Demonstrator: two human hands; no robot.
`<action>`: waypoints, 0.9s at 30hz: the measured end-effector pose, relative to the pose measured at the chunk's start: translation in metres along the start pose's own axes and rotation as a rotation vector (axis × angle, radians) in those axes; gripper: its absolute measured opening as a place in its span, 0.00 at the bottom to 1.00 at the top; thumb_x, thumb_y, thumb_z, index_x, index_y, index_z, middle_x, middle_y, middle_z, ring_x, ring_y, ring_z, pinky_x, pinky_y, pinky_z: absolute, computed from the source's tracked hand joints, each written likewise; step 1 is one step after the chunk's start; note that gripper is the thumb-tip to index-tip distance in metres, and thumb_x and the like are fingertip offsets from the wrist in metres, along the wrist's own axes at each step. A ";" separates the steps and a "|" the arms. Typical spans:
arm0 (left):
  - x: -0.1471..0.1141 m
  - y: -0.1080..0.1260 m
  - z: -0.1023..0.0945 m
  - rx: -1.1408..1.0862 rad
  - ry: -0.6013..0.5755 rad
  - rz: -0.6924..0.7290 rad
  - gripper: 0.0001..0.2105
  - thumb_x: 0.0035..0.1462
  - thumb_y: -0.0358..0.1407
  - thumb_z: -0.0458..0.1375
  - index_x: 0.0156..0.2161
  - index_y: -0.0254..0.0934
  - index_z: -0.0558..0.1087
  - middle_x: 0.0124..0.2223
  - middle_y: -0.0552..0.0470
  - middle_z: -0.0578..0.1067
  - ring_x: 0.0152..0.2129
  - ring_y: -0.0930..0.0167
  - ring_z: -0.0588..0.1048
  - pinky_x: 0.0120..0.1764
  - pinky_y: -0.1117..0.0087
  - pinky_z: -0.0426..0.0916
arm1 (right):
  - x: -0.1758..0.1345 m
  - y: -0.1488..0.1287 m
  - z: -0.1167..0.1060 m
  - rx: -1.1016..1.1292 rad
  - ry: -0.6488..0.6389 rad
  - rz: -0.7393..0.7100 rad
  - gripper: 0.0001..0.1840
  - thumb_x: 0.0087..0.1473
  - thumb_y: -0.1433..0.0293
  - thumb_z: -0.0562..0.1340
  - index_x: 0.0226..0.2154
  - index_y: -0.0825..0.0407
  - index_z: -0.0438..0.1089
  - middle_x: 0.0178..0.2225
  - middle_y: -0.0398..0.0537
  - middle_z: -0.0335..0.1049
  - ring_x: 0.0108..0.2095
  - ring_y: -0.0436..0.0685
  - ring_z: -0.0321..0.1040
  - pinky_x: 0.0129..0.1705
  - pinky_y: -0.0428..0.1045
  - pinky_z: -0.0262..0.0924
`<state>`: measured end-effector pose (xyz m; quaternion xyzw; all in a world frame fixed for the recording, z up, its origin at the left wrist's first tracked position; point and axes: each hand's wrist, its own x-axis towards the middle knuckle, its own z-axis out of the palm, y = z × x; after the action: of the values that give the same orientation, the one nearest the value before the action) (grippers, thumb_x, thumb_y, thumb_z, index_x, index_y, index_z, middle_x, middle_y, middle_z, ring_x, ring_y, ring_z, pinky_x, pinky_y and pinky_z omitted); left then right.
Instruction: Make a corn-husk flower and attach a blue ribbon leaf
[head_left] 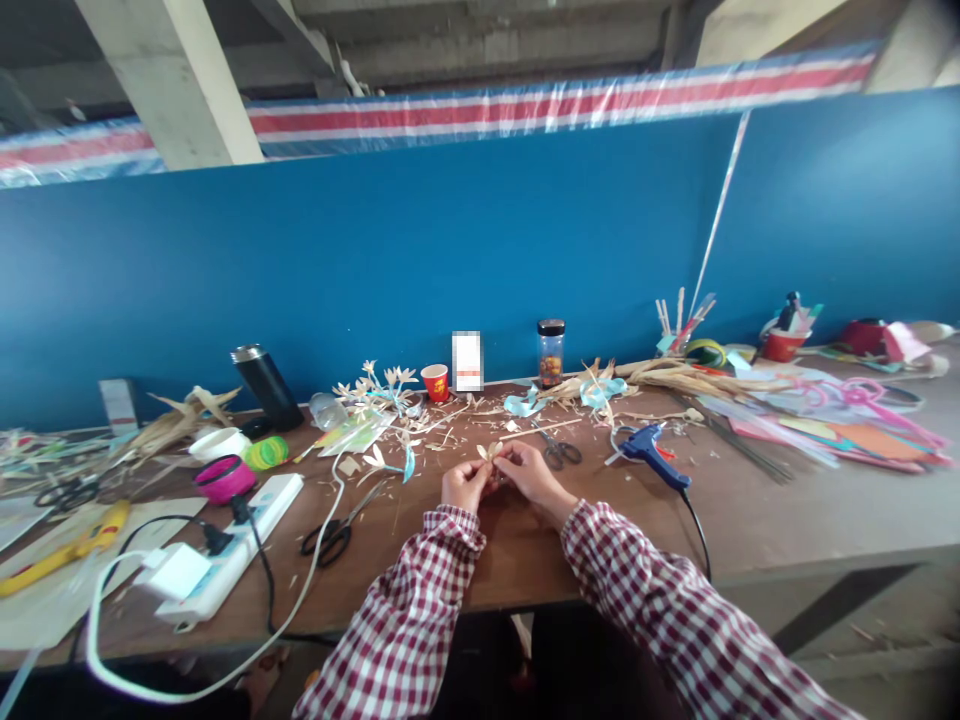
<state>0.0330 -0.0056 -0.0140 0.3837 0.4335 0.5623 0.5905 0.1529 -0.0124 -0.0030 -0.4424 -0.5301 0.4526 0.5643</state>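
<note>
Close together over the brown table, my left hand [465, 486] and my right hand [535, 474] pinch a small pale husk flower [489, 453] between their fingertips. Its petals stick up above the fingers; the lower part is hidden by them. To the right of my right hand lies a pair of dark scissors [562, 455], and farther right a blue glue gun [652, 452]. Another pair of black scissors [330, 540] lies left of my left hand. Finished-looking husk flowers [379, 382] on stems lie behind it, beside a blue ribbon [409, 462].
A white power strip [262, 530] with cables fills the left front. Behind stand a dark bottle [268, 388], a red paper cup [435, 384] and a jar [551, 355]. Dried husks [675, 374] and coloured paper [862, 435] spread to the right. A blue partition [420, 250] closes the back.
</note>
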 end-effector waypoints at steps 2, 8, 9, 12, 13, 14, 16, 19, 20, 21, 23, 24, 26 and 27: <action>0.000 0.000 0.000 0.016 0.010 0.007 0.12 0.33 0.37 0.67 0.25 0.31 0.74 0.20 0.54 0.73 0.17 0.76 0.71 0.24 0.73 0.70 | 0.000 0.000 0.001 0.011 -0.007 0.000 0.10 0.41 0.65 0.63 0.23 0.53 0.64 0.19 0.39 0.62 0.20 0.47 0.57 0.22 0.43 0.53; -0.001 0.002 0.001 0.047 0.021 0.021 0.10 0.36 0.36 0.66 0.25 0.31 0.74 0.19 0.55 0.73 0.16 0.76 0.70 0.24 0.74 0.70 | 0.000 -0.003 0.003 0.027 -0.025 -0.011 0.12 0.40 0.62 0.64 0.23 0.54 0.64 0.20 0.40 0.64 0.21 0.48 0.60 0.24 0.44 0.56; -0.002 0.003 0.001 0.054 0.021 0.015 0.10 0.37 0.35 0.66 0.26 0.31 0.74 0.20 0.55 0.73 0.16 0.76 0.70 0.24 0.74 0.70 | 0.000 -0.004 0.004 0.024 -0.026 -0.017 0.12 0.40 0.62 0.64 0.23 0.54 0.65 0.20 0.40 0.64 0.21 0.48 0.60 0.24 0.44 0.55; -0.003 0.004 0.002 0.090 0.010 0.011 0.08 0.39 0.35 0.65 0.26 0.31 0.74 0.20 0.55 0.73 0.17 0.75 0.71 0.24 0.74 0.70 | -0.002 -0.008 0.003 0.000 -0.043 -0.051 0.12 0.42 0.61 0.63 0.22 0.54 0.66 0.20 0.40 0.64 0.22 0.48 0.59 0.25 0.44 0.55; -0.004 0.005 0.002 0.104 0.005 0.015 0.08 0.39 0.34 0.64 0.26 0.31 0.74 0.20 0.55 0.73 0.17 0.75 0.71 0.24 0.74 0.70 | -0.002 -0.009 0.003 -0.012 -0.050 -0.065 0.13 0.42 0.61 0.63 0.22 0.55 0.66 0.20 0.40 0.64 0.22 0.48 0.60 0.26 0.44 0.55; -0.004 0.005 0.002 0.118 0.001 0.020 0.07 0.39 0.34 0.64 0.26 0.32 0.74 0.20 0.55 0.73 0.17 0.75 0.71 0.24 0.74 0.71 | -0.002 -0.009 0.003 -0.022 -0.054 -0.076 0.13 0.42 0.60 0.63 0.22 0.55 0.67 0.20 0.41 0.65 0.23 0.48 0.60 0.26 0.44 0.55; -0.004 0.004 0.002 0.135 0.004 0.026 0.07 0.39 0.33 0.64 0.26 0.31 0.74 0.19 0.55 0.73 0.16 0.76 0.70 0.23 0.74 0.70 | -0.001 -0.009 0.003 -0.023 -0.045 -0.087 0.14 0.41 0.60 0.63 0.21 0.55 0.67 0.20 0.41 0.65 0.23 0.49 0.60 0.28 0.45 0.55; -0.004 0.003 0.002 0.140 0.009 0.022 0.06 0.40 0.32 0.64 0.27 0.31 0.74 0.19 0.54 0.73 0.15 0.76 0.70 0.23 0.74 0.71 | 0.000 -0.007 0.003 0.009 -0.011 -0.078 0.15 0.40 0.60 0.64 0.21 0.55 0.67 0.20 0.41 0.65 0.23 0.49 0.60 0.28 0.45 0.56; -0.003 0.003 0.002 0.138 0.010 0.018 0.06 0.40 0.32 0.64 0.27 0.31 0.74 0.19 0.54 0.73 0.16 0.76 0.70 0.23 0.74 0.71 | 0.000 -0.006 0.003 0.017 -0.005 -0.073 0.15 0.39 0.59 0.65 0.21 0.55 0.67 0.21 0.41 0.66 0.23 0.49 0.60 0.28 0.45 0.56; -0.003 0.003 0.002 0.137 0.011 0.013 0.06 0.40 0.32 0.64 0.26 0.31 0.74 0.19 0.54 0.73 0.16 0.75 0.70 0.23 0.73 0.71 | 0.000 -0.005 0.003 0.022 -0.001 -0.070 0.15 0.39 0.59 0.65 0.21 0.55 0.67 0.21 0.41 0.66 0.23 0.49 0.60 0.28 0.45 0.56; -0.003 0.004 0.003 0.136 0.010 0.004 0.06 0.40 0.32 0.64 0.26 0.31 0.74 0.19 0.53 0.73 0.16 0.75 0.71 0.24 0.73 0.71 | 0.000 -0.004 0.004 0.028 0.002 -0.068 0.16 0.39 0.59 0.65 0.21 0.55 0.67 0.21 0.41 0.65 0.23 0.49 0.60 0.28 0.45 0.56; -0.003 0.004 0.003 0.137 0.010 0.004 0.07 0.40 0.32 0.64 0.26 0.31 0.74 0.20 0.53 0.73 0.16 0.75 0.71 0.24 0.73 0.71 | 0.000 -0.003 0.004 0.030 0.002 -0.069 0.16 0.39 0.58 0.65 0.21 0.55 0.66 0.20 0.41 0.65 0.23 0.48 0.60 0.28 0.45 0.56; -0.004 0.005 0.004 0.140 0.010 0.007 0.07 0.40 0.33 0.65 0.26 0.31 0.74 0.20 0.52 0.74 0.16 0.74 0.71 0.24 0.73 0.71 | 0.000 -0.003 0.004 0.035 -0.003 -0.068 0.16 0.39 0.58 0.65 0.20 0.55 0.66 0.20 0.40 0.64 0.22 0.48 0.59 0.27 0.45 0.55; -0.005 0.006 0.004 0.141 0.009 0.010 0.07 0.40 0.33 0.65 0.26 0.31 0.74 0.20 0.52 0.74 0.17 0.74 0.71 0.24 0.72 0.72 | 0.000 -0.003 0.004 0.038 -0.007 -0.067 0.16 0.39 0.58 0.65 0.20 0.55 0.66 0.19 0.40 0.64 0.22 0.48 0.59 0.26 0.45 0.55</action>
<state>0.0349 -0.0100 -0.0068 0.4241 0.4728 0.5349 0.5572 0.1489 -0.0132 -0.0001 -0.4121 -0.5378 0.4449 0.5856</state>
